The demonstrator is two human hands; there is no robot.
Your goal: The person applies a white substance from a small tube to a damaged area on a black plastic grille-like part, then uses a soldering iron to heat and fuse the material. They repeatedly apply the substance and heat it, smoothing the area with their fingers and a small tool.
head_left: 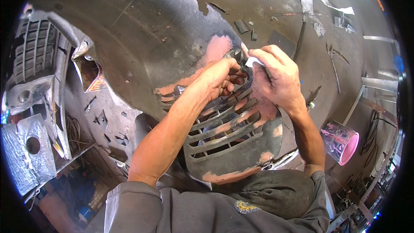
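Note:
A large dark vehicle body panel (146, 39) lies before me, with pinkish filler patches (219, 48) on it. Its near end is a slatted grille (224, 131), also smeared with filler. My left hand (225, 77) is closed at the panel's edge by the grille's far end, its curled fingers hiding whatever they hold. Close beside it, on the right, my right hand (276, 75) pinches a small white piece (253, 62), paper or cloth by its look; its exact kind is unclear. The fingertips of both hands nearly meet over the edge.
A pink-stained bucket (340, 142) lies tipped at the right, near metal racking (379, 85). Scraps and dark offcuts (241, 26) litter the floor beyond the panel. At the left stand a dark grid-like grille (33, 47) and a silvery sheet with a round hole (30, 164).

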